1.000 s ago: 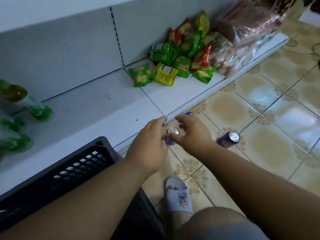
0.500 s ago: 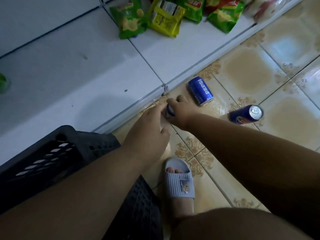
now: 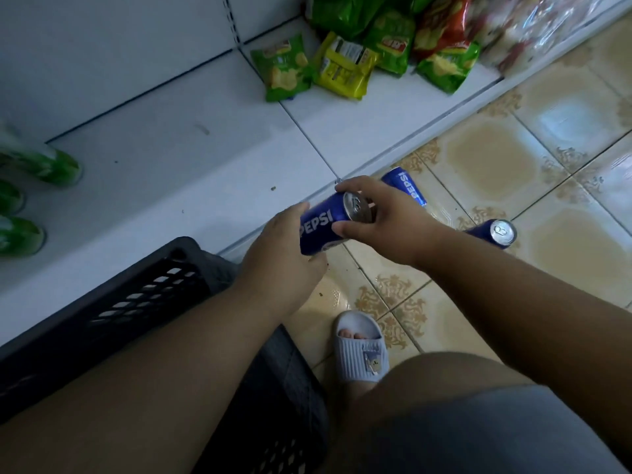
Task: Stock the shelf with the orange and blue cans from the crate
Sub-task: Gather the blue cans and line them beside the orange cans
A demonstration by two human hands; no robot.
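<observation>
Can (image 3: pixel 323 224) held in both hands, just above the floor at the shelf's edge.

Left hand (image 3: pixel 280 258) cups its lower body while the right hand (image 3: pixel 386 220) curls round the top rim; the can lies tilted, lid toward the camera. Beyond the right hand, two more blue cans (image 3: pixel 407 186) (image 3: pixel 496 234) lie loose on the floor (image 3: pixel 513 165), well apart from the crate (image 3: pixel 143 295). Likely risks: the smooth can slipping during the handover, or a foot knocking the loose ones rolling away from the shelf (image 3: pixel 205 165).
</observation>
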